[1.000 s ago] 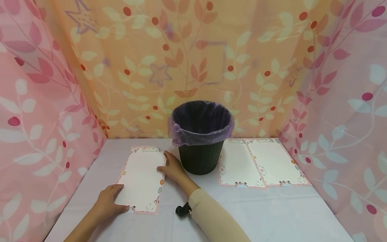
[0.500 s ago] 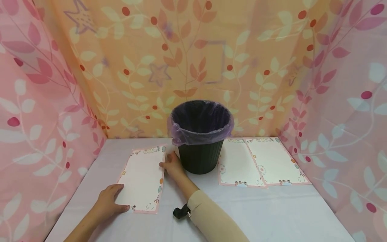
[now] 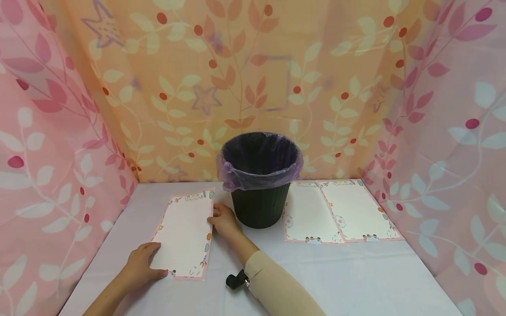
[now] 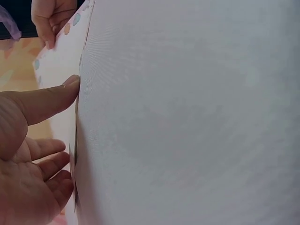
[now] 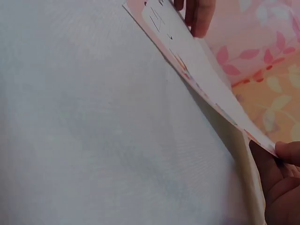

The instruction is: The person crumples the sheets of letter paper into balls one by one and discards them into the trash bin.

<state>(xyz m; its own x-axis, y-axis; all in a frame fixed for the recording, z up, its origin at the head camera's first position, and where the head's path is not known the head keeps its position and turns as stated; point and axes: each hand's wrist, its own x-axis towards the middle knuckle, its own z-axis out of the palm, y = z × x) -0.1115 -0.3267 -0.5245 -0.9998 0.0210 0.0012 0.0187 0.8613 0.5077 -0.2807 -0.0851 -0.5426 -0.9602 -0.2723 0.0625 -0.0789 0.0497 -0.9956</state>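
A white sheet of paper (image 3: 183,235) with a pink, doodled border lies at the left of the table. At its right edge my right hand (image 3: 223,220) pinches the sheet between thumb and fingers. That edge bows upward in the right wrist view, where the fingers (image 5: 272,171) reach under it and a pale layer (image 5: 254,180) shows below. My left hand (image 3: 140,265) rests at the near left corner, thumb on the near edge and fingers along the left side. In the left wrist view the thumb (image 4: 51,101) is extended and touches the paper's edge.
A black bin (image 3: 258,206) with a purple liner (image 3: 258,181) stands just beyond the right hand. Two similar bordered sheets, a left one (image 3: 310,215) and a right one (image 3: 361,210), overlap at the right. Patterned curtains (image 3: 253,101) enclose the white table (image 3: 356,281).
My right hand has shifted from the far right corner slightly nearer along the edge, and its fingers have gone from spread to pinching the sheet. My left hand stays in place.
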